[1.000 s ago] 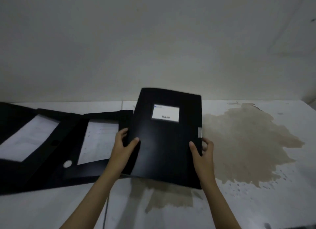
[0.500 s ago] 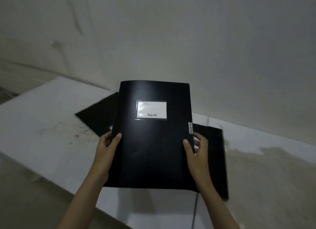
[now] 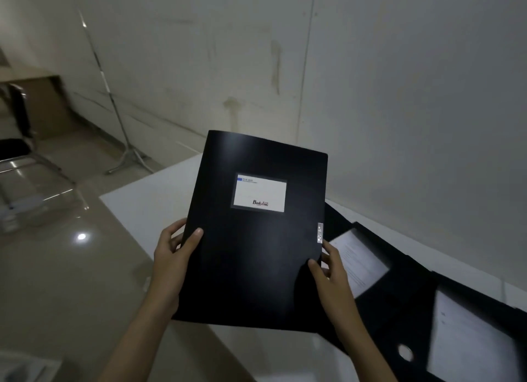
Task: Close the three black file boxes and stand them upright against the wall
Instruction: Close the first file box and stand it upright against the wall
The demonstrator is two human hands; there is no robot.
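A closed black file box (image 3: pixel 256 239) with a white label on its front is held up above the left end of the white table (image 3: pixel 148 199), tilted slightly. My left hand (image 3: pixel 174 253) grips its left edge and my right hand (image 3: pixel 330 267) grips its right edge below the silver clasp. Two other black file boxes lie open and flat on the table to the right: one (image 3: pixel 368 256) partly hidden behind the held box, with paper inside, and one (image 3: pixel 467 333) at the lower right, also with white paper showing.
The grey wall (image 3: pixel 399 96) runs behind the table. Left of the table lies a shiny tiled floor (image 3: pixel 57 267) with a metal tripod stand (image 3: pixel 128 153), a chair (image 3: pixel 17 142) and a cardboard box further back.
The view has swung left along the table. The closed box, in both hands, has come up off the table and moved toward the left end; the two open boxes now lie to the right.
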